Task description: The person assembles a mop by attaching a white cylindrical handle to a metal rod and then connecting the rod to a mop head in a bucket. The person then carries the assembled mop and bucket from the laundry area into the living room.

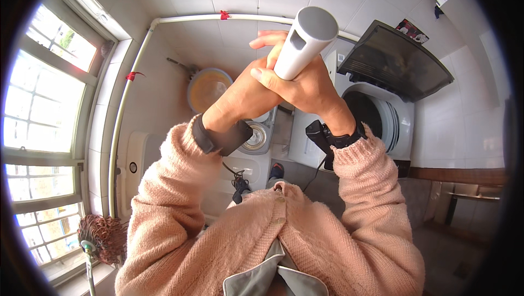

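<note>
A white cylinder (pixel 303 45) with a grey round end and a dark slot in its side tilts up in front of me. My right hand (pixel 313 87) is closed around its lower part, with the thumb laid across toward the left. Against it, my left hand (pixel 246 93) also closes on the cylinder's lower end; its fingers run behind the cylinder and are partly hidden. Some fingertips poke out to the left beyond the cylinder. Black straps with small dark boxes sit on both wrists.
A top-loading washing machine (pixel 376 113) with its dark lid (pixel 396 58) raised stands at right. A yellowish basin (pixel 210 89) and a drain strainer (pixel 254 135) lie beyond my left arm. A white pipe (pixel 240 17) runs along the wall. Barred windows (pixel 43 99) and a brown mop head (pixel 102 238) are left.
</note>
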Tool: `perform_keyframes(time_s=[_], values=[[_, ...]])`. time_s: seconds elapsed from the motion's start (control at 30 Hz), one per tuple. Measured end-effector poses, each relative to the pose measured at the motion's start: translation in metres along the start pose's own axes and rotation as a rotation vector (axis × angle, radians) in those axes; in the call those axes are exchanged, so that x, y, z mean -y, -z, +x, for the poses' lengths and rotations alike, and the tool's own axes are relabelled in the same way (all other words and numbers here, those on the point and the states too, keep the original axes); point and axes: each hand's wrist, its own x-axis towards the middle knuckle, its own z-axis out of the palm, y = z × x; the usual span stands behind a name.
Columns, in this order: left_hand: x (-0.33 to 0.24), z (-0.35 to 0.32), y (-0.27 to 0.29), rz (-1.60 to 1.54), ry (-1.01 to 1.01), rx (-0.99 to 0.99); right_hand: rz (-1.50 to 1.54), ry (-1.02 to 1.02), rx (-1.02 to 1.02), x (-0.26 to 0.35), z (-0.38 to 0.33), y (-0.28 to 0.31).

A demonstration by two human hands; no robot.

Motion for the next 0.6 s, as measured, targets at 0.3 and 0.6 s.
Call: perform_keyframes(time_s=[0.3, 0.6], values=[[0.109, -0.004, -0.035, -0.099, 0.227, -0.087, 0.267, -0.287, -0.046, -0.077, -0.019, -0.056], [0.227, -0.040, -0.094, 0.018, 0.293, -0.123, 0.126, -0.448, 0.061, -0.164, -0.079, -0.106]])
